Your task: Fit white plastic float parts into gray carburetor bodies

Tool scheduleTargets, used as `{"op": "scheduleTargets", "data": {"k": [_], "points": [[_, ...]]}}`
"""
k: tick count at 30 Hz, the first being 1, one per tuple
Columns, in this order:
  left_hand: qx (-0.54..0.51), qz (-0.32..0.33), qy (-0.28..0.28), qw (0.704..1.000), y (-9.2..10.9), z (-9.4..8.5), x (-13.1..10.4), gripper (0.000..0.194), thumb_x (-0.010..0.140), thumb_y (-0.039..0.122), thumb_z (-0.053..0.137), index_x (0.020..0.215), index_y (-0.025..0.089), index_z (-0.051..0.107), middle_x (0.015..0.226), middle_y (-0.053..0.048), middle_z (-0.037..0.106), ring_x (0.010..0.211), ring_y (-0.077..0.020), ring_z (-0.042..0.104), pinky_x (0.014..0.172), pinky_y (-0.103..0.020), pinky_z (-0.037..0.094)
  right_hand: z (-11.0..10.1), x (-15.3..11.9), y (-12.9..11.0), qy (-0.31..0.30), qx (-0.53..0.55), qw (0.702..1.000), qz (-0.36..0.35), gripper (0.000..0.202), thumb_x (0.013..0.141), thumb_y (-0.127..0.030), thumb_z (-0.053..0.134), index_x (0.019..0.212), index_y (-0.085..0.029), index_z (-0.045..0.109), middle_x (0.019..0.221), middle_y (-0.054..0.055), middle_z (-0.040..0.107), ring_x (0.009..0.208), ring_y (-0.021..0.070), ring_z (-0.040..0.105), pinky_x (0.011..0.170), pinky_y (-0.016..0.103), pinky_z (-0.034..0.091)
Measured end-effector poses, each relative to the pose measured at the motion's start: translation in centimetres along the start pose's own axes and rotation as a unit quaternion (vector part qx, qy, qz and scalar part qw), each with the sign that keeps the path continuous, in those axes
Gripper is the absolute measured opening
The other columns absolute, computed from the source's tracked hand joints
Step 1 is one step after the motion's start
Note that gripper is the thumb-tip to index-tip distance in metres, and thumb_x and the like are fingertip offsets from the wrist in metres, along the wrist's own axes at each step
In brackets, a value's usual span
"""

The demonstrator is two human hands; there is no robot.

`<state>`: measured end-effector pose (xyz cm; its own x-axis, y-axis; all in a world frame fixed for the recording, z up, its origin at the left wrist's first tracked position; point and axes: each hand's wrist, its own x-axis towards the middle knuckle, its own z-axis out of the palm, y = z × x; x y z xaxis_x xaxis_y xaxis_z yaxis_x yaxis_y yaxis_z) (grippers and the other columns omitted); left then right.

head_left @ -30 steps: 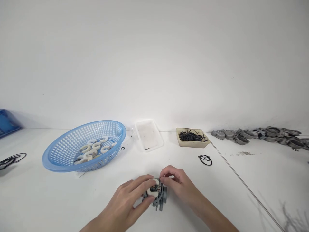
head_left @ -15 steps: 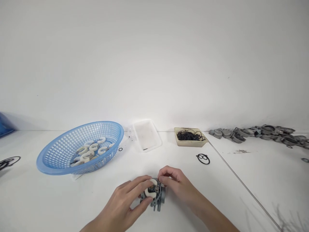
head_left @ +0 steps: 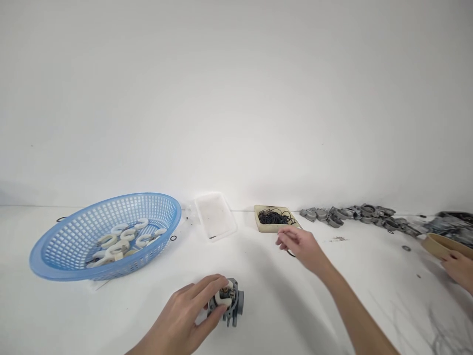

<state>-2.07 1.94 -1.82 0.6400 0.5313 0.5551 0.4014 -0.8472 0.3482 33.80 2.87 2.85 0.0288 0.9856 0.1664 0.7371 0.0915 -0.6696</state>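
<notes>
My left hand (head_left: 194, 310) grips a grey metal carburetor (head_left: 235, 308) on the white table, thumb and fingers around its left side. A white curved float (head_left: 223, 300) and small brass parts show in its upward-facing opening. My right hand (head_left: 305, 249) is away from it, raised over the table in front of the tray of black rings. Its fingers are curled together, and I cannot make out anything between them. Below these fingers a black rubber gasket (head_left: 291, 254) is mostly hidden by the hand.
A blue basket (head_left: 42, 266) of white floats stands left. Behind are a white tray (head_left: 216, 217) and a cream tray (head_left: 266, 229) of black rings. Grey metal bowls (head_left: 334, 217) lie in a row at right. Another person's hand (head_left: 458, 268) holds a tan tray (head_left: 438, 246).
My right hand has left the carburetor and moved up and right, over the gasket. My left hand stays on the carburetor. Another person's hand and tan tray have appeared at right; the view has shifted.
</notes>
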Motion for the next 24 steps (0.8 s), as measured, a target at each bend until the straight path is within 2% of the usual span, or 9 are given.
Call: {"op": "scheduleTargets", "data": {"k": [2,4,6,7,10,13,17,22,24], "points": [[0.008,-0.001,0.0,1.0,-0.2,0.2,-0.1,0.035,0.109,0.036,0.051,0.145,0.032,0.051,0.133,-0.004,0.074,0.097,-0.0201,0.08,0.079,-0.026,0.066,-2.9,0.6,1.4,-0.01,-0.125,0.992,0.006,0.029,0.106,-0.04,0.041,0.094,-0.019,0.057,0.085,0.006,0.064,0.066,0.0169,0.054,0.059,0.029,0.035],[0.019,0.0,0.001,1.0,-0.4,0.5,-0.3,0.036,0.109,0.035,0.05,0.145,0.032,0.051,0.133,-0.004,0.074,0.096,-0.0208,0.08,0.08,-0.028,0.066,-4.7,1.1,2.5,-0.043,-0.243,0.969,-0.002,0.024,0.101,-0.023,0.045,0.078,-0.018,0.049,0.065,0.002,0.047,0.056,0.0151,0.038,0.057,0.03,0.022],[0.025,0.0,0.001,1.0,-0.6,0.8,-0.4,0.035,0.109,0.034,0.05,0.144,0.032,0.053,0.133,-0.004,0.074,0.097,-0.0213,0.08,0.082,-0.029,0.066,-5.1,1.4,3.4,-0.084,-0.336,0.938,-0.016,0.023,0.091,-0.006,0.048,0.071,-0.017,0.041,0.059,0.0,0.035,0.054,0.0138,0.026,0.059,0.032,0.015],[0.025,0.001,0.0,1.0,-0.7,1.0,-0.4,0.035,0.109,0.033,0.05,0.144,0.032,0.054,0.133,-0.004,0.074,0.097,-0.0213,0.08,0.082,-0.029,0.066,-5.0,1.5,3.7,-0.104,-0.373,0.922,-0.023,0.024,0.086,0.001,0.047,0.071,-0.017,0.04,0.06,0.0,0.034,0.054,0.0134,0.024,0.06,0.033,0.014],[0.024,0.003,0.001,1.0,-0.8,1.2,-0.4,0.035,0.109,0.033,0.049,0.143,0.031,0.054,0.132,-0.004,0.074,0.096,-0.0208,0.08,0.082,-0.028,0.066,-4.1,1.8,4.8,-0.15,-0.447,0.88,-0.05,0.029,0.075,0.013,0.044,0.077,-0.016,0.045,0.067,0.001,0.045,0.057,0.0134,0.032,0.061,0.033,0.013],[0.028,0.002,0.003,1.0,-0.7,1.1,-0.4,0.035,0.109,0.032,0.048,0.143,0.031,0.055,0.132,-0.004,0.074,0.094,-0.0206,0.08,0.081,-0.029,0.067,-3.4,2.0,5.5,-0.178,-0.482,0.855,-0.074,0.034,0.072,0.017,0.043,0.082,-0.016,0.05,0.078,0.003,0.056,0.065,0.0147,0.045,0.062,0.032,0.014],[0.037,0.006,0.004,0.999,-0.4,1.1,-0.2,0.034,0.11,0.033,0.045,0.141,0.029,0.058,0.129,-0.004,0.076,0.09,-0.0203,0.08,0.078,-0.031,0.069,-3.1,2.3,6.0,-0.194,-0.496,0.842,-0.086,0.03,0.077,0.014,0.044,0.08,-0.015,0.05,0.08,0.003,0.059,0.067,0.0148,0.049,0.062,0.03,0.015],[0.043,0.017,0.119,0.992,-0.4,1.7,0.0,0.034,0.11,0.046,0.042,0.131,0.033,0.066,0.113,0.006,0.078,0.075,-0.0148,0.079,0.065,-0.026,0.069,-3.2,2.0,6.1,-0.203,-0.487,0.846,-0.083,0.026,0.084,0.008,0.044,0.08,-0.016,0.052,0.081,0.003,0.062,0.067,0.0157,0.051,0.061,0.029,0.018],[0.045,0.018,0.104,0.993,-0.4,1.7,0.0,0.035,0.112,0.044,0.039,0.134,0.033,0.064,0.116,0.004,0.078,0.075,-0.0148,0.079,0.066,-0.027,0.069,-3.5,1.9,6.0,-0.203,-0.473,0.854,-0.077,0.025,0.091,0.003,0.043,0.082,-0.017,0.055,0.083,0.004,0.063,0.069,0.0164,0.053,0.061,0.029,0.021]]}}
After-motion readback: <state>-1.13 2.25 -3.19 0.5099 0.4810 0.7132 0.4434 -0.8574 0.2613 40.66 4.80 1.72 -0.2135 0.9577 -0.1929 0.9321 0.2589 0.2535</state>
